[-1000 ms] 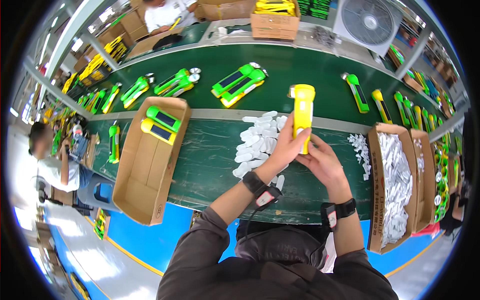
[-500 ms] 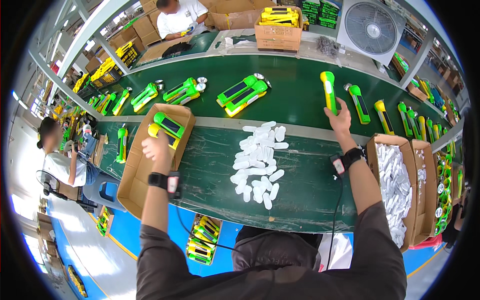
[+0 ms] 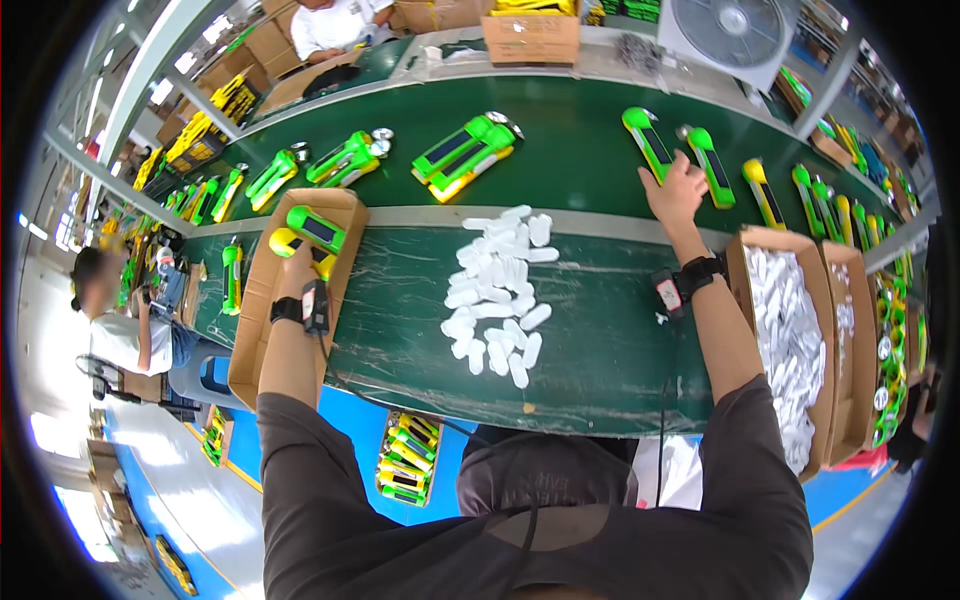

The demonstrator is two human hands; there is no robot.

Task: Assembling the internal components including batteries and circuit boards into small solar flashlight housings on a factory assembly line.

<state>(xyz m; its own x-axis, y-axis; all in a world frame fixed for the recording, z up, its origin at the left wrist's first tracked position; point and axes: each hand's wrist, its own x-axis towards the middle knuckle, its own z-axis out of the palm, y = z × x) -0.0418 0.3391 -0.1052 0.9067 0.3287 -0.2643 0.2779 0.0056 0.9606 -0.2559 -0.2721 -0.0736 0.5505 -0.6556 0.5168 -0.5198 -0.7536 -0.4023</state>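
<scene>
My left hand is down at the far end of a long brown carton, right against a yellow flashlight that lies slantwise there — head toward the far left, tail toward the near right — so its long axis crosses my fingers rather than running along them. Those fingertips are partly lost against the flashlight, and I cannot tell whether they pinch it or only rest on it. A green flashlight lies just beyond, slanted much the same way. My right hand is well apart from that carton, over the green bench top, with its fingers spread and pointing away from me. A dark-panelled green flashlight lies ahead of it, head far and to the left, tail at the gap between my thumb and forefinger; whether skin meets plastic there I cannot tell. Between my hands — nearer me than either flashlight — lies a loose pile of white oblong plastic pieces.
</scene>
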